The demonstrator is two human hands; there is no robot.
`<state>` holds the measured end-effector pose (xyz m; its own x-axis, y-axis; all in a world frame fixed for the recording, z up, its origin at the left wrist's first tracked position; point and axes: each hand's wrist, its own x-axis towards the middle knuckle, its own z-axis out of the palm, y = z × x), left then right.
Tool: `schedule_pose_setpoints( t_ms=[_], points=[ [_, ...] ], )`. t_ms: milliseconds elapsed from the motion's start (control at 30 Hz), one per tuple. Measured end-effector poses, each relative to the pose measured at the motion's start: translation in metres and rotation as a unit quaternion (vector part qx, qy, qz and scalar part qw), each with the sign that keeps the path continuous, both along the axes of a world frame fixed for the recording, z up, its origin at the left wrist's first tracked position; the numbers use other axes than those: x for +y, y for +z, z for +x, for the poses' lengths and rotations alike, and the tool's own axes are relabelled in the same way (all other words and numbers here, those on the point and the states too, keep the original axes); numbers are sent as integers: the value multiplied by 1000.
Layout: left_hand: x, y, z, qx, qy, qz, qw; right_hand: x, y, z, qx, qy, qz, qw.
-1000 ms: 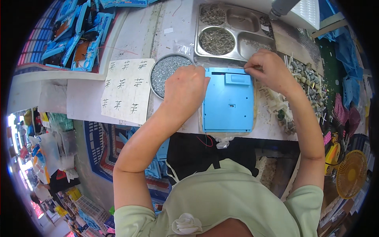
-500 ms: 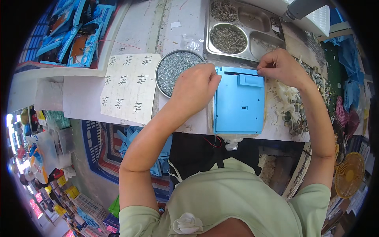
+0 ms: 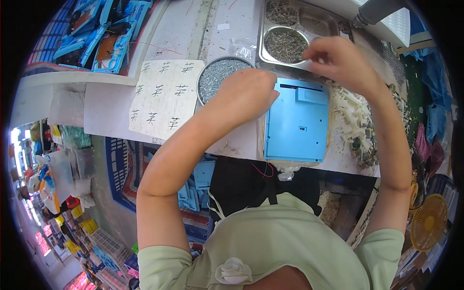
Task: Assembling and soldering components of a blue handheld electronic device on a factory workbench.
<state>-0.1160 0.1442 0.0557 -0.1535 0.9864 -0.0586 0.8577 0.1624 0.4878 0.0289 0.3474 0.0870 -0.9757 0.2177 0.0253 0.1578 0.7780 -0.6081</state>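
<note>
A flat light-blue plastic casing (image 3: pixel 296 123) lies in front of me, with a slot and a raised rectangular block near its far edge. My left hand (image 3: pixel 249 94) is closed at the casing's far left corner, thumb and fingers together; what they hold is hidden. Just past the far right corner, my right hand (image 3: pixel 340 63) is raised with curled fingers. Its fingertips are at the rim of a steel compartment tray (image 3: pixel 267 54), beside a round section of small metal pieces (image 3: pixel 285 46). Anything pinched there is too small to make out.
Left of the casing is a round tin of silvery screws (image 3: pixel 212 79), then a paper with handwritten characters (image 3: pixel 159 99). White plastic parts (image 3: pixel 355 116) are heaped at the right. A bin of blue casings (image 3: pixel 104 41) stands far left; a grey lamp arm (image 3: pixel 379 9) reaches in far right.
My right hand has moved from the casing's far right corner, away from me and left, to the steel tray. My left hand stays by the far left corner. The view has shifted slightly.
</note>
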Motion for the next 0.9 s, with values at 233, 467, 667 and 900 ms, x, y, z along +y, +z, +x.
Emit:
schedule_pose_setpoints(
  t_ms=[233, 467, 667, 900],
  points=[
    [-19, 6, -2, -91, 52, -50, 993, -52, -46, -105, 21, 171, 188, 967],
    [-70, -38, -31, 121, 160, 132, 971, -80, -51, -137, -61, 203, 285, 935],
    [-61, -38, -34, 148, 148, 105, 972, -71, -55, -127, 52, 149, 281, 946],
    [-61, -41, -34, 162, 126, 105, 973, -36, -17, -31, 206, 60, 124, 969]
  ],
)
